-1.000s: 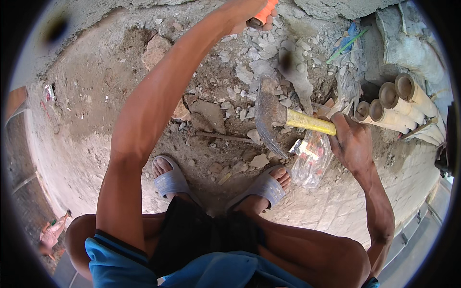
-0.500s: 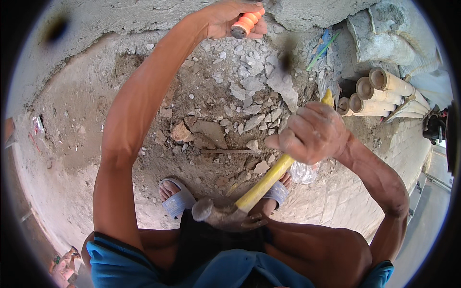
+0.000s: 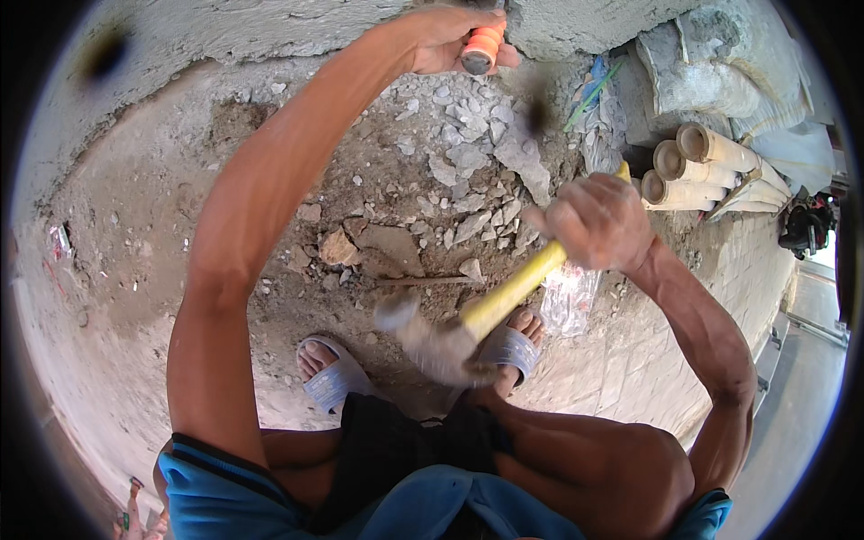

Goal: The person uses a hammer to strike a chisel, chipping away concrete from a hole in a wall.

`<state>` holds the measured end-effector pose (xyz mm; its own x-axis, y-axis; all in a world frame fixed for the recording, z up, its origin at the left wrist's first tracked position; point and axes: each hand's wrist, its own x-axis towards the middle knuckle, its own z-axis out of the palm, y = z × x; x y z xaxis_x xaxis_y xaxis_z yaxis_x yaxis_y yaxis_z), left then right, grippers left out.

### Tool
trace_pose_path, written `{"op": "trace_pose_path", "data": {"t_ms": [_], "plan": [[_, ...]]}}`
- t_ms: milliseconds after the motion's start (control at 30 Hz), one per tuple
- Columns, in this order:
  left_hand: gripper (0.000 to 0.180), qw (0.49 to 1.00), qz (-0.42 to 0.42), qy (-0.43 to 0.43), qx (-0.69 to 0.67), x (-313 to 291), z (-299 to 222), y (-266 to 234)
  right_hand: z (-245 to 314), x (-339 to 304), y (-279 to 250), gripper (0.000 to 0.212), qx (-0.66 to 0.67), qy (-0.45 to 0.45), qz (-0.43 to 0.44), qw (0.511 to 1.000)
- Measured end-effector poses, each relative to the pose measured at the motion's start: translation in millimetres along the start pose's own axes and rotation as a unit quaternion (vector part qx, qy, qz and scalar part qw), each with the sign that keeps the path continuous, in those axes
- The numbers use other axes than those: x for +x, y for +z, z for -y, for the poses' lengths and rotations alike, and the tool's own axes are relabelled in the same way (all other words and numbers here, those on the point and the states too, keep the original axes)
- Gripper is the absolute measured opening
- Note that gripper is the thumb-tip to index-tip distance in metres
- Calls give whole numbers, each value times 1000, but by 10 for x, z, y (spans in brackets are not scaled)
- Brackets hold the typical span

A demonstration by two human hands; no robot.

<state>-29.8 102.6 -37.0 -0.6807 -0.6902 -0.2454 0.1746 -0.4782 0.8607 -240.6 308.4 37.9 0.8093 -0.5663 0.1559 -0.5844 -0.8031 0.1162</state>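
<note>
The rough concrete wall [image 3: 585,27] spans twelve o'clock. The blurred hammer [image 3: 515,290] angles toward eight from the right hand [image 3: 598,220], fingers clamped on its handle. Near twelve, the left hand [image 3: 438,38] has fingers wrapped round an orange-gripped tool [image 3: 484,45]; an off-line swing could strike them.

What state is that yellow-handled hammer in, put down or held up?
Held up: the right hand grips the hammer by its yellow handle, and its head looks motion-blurred rather than at rest.
</note>
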Motion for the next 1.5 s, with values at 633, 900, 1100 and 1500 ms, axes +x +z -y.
{"op": "trace_pose_path", "data": {"t_ms": [633,900,1100,1500], "plan": [[47,999,12,12,-32,93,100,172,-50,-296,-157,17,-54,189,128,972],[41,999,-8,25,-46,148,81,178,-599,-306,35,25,-93,181,104,973],[31,999,34,9,-24,394,83,136,-82,-330,-114,17,-30,213,150,965],[42,965,-207,-17,158,-354,986,387,285,-964,-142,10,97,207,203,952]]}}
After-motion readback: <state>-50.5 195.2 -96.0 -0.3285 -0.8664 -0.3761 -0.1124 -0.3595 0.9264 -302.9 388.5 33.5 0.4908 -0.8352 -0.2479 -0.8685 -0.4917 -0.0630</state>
